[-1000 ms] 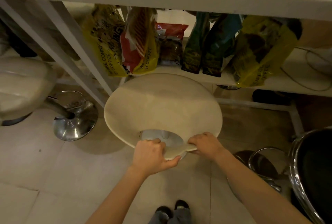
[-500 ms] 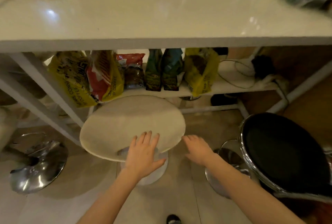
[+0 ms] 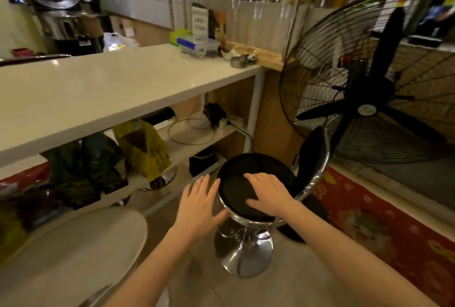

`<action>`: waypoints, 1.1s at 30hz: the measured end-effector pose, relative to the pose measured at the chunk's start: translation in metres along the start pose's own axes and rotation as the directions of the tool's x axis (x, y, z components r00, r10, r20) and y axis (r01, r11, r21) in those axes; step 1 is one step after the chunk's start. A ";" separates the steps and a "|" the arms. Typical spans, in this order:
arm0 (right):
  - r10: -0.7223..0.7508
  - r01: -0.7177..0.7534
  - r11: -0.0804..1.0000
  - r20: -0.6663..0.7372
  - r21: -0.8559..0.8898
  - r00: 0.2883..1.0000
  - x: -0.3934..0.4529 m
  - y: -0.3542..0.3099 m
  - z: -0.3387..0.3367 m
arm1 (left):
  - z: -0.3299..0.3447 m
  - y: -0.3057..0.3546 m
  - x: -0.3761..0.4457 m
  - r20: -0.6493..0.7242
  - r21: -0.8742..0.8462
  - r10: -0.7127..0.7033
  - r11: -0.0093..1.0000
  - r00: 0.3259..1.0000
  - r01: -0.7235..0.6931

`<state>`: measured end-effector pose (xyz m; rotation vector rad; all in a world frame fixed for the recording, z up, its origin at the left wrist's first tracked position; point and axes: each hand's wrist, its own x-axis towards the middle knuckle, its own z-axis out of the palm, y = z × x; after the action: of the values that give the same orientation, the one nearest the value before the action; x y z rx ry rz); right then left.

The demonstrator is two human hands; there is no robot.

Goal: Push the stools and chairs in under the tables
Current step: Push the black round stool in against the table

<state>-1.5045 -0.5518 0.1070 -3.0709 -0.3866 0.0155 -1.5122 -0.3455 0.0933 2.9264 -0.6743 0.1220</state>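
a long white counter [image 3: 103, 90] runs along my left with a shelf under it. the black stool [image 3: 248, 188] stands just off its right end, not yet under. my right hand [image 3: 269, 193] lies flat and spread on the seat; my left hand [image 3: 199, 204] is open by the rim. pushing off-centre could spin it into the fan [image 3: 364, 90] just behind it.

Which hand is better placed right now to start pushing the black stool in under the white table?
Right. The right hand lies flat on the black stool seat, fingers toward the white table. The left hand is open beside the seat's rim, apparently just reaching it.
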 end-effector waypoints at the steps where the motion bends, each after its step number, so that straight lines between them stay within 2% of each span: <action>1: 0.050 -0.050 0.999 -0.032 0.001 0.998 -0.007 0.018 -0.005 | -0.002 0.018 0.011 0.000 -0.004 0.031 1.000 1.000 -0.031; 4: 0.216 -0.209 0.976 -0.142 0.068 0.966 -0.027 0.074 -0.019 | -0.004 0.073 0.039 0.006 -0.010 0.102 0.995 0.995 -0.102; 6: 0.286 -0.265 0.955 -0.174 0.134 0.942 -0.042 0.112 -0.029 | -0.003 0.110 0.056 -0.010 -0.003 0.145 0.989 0.989 -0.145; 9: 0.313 -0.276 0.936 -0.157 0.219 0.937 -0.065 0.171 -0.039 | 0.004 0.164 0.077 -0.022 -0.059 0.134 0.989 0.991 -0.135; 12: 0.288 -0.254 0.944 -0.150 0.209 0.946 -0.086 0.223 -0.040 | 0.013 0.216 0.094 0.000 -0.199 0.060 0.978 0.998 -0.058; 17: 0.173 -0.159 0.977 -0.094 0.141 0.980 -0.092 0.284 -0.035 | 0.023 0.270 0.122 0.040 -0.285 -0.010 0.958 0.999 0.021; 23: 0.018 -0.006 0.989 -0.082 0.146 0.996 -0.052 0.325 -0.026 | 0.030 0.285 0.165 0.073 -0.274 -0.112 0.953 0.991 0.127; 28: -0.153 0.163 0.983 -0.108 0.088 0.982 -0.005 0.344 -0.020 | 0.052 0.289 0.201 0.220 -0.364 -0.186 0.895 0.958 0.257; 33: -0.292 0.292 0.956 -0.018 0.001 0.956 0.038 0.369 -0.009 | 0.059 0.293 0.233 0.261 -0.223 -0.311 0.902 0.914 0.370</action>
<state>-1.3760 -0.9001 0.0982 -2.9735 -0.8328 -0.0217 -1.4294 -0.7159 0.0939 2.7582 -0.1673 -0.3111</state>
